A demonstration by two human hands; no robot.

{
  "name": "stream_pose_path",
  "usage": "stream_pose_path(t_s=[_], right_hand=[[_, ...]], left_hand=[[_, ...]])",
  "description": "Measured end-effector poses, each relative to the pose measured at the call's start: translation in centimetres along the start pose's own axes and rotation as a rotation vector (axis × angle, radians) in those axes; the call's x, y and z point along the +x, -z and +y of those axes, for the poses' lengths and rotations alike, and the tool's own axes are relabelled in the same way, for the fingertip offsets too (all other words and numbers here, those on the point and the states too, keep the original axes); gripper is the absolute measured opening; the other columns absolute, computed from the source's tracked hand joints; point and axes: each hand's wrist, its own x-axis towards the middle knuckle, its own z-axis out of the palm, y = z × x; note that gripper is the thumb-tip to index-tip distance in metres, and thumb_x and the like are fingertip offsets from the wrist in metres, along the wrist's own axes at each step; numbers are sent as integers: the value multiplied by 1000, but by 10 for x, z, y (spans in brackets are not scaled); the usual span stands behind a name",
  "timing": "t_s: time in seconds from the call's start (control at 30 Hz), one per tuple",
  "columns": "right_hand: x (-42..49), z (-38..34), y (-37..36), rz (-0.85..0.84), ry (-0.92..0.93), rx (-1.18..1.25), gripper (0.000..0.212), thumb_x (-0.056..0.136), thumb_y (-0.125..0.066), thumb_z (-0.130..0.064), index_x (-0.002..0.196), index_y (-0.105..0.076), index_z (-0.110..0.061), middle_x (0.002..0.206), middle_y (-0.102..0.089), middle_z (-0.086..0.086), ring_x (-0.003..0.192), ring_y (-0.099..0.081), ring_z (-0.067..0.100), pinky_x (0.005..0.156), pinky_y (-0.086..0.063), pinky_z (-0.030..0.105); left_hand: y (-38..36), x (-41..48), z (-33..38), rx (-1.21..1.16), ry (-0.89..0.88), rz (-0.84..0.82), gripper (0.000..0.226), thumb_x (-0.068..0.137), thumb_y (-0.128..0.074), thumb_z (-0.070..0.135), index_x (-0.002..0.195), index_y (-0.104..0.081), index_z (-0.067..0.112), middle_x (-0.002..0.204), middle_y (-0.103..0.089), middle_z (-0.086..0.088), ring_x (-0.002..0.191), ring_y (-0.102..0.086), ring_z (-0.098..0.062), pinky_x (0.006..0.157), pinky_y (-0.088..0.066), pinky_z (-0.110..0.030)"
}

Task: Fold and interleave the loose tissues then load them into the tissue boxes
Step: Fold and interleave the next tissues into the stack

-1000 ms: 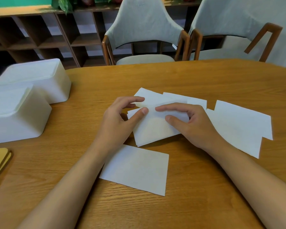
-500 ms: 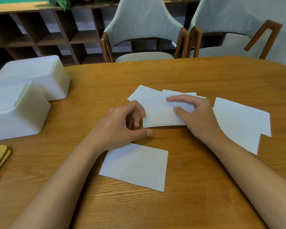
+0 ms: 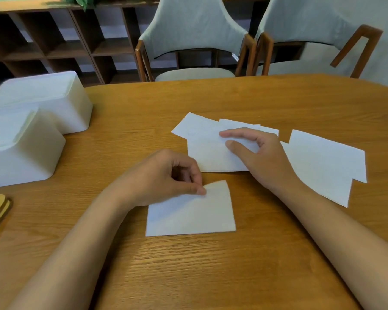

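Our hands were apart over the table (image 3: 211,276), two white tissue boxes (image 3: 54,101) at its left. Our right hand (image 3: 264,159) pressed relaxed fingers (image 3: 235,133) on the folded tissue stack (image 3: 208,155) mid-table; our left hand (image 3: 164,175) pinched the flat near tissue (image 3: 193,215) by its top edge.

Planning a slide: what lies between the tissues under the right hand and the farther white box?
Head view shows only bare table between the tissues and the box.

Two chairs (image 3: 195,41), cubby shelving (image 3: 54,41)
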Motion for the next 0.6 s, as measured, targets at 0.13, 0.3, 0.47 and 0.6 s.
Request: stream_pose_path(t_s=[0.13, 0.3, 0.47, 0.6], right_hand=[[-2, -7, 1, -84, -25, 111, 29, 95, -56, -51, 108, -76, -35, 112, -68, -34, 116, -52, -16, 92, -32, 3], [-6, -7, -3, -182, -10, 137, 20, 92, -66, -48, 99, -76, -32, 106, -69, -33, 111, -56, -15, 91, -34, 3], [-5, -2, -4, -105, 4, 29, 7, 89, -75, -26, 92, -74, -32, 96, -64, -41, 103, -51, -22, 78, -29, -7], [-6, -5, -1, -170, 25, 32, 32, 89, -76, -30, 116, -64, -43, 114, -53, -48, 112, -44, -23, 87, -35, 0]], left_hand=[[-1, 3, 0, -192, -96, 165, 14, 82, -88, 21, 85, -75, 16, 80, -75, -4, 73, -66, -29, 68, -50, -38], [-4, 8, -5, -255, -126, 339, 20, 77, -91, 22, 88, -75, 18, 85, -73, -8, 69, -60, -20, 68, -47, -31], [-1, 9, -10, -296, -89, 323, 35, 80, -88, 17, 109, -71, 27, 90, -75, -7, 70, -62, -21, 70, -48, -35], [-1, 10, -11, -274, -102, 385, 34, 82, -88, 17, 110, -71, 27, 88, -77, -4, 74, -68, -23, 79, -55, -44]])
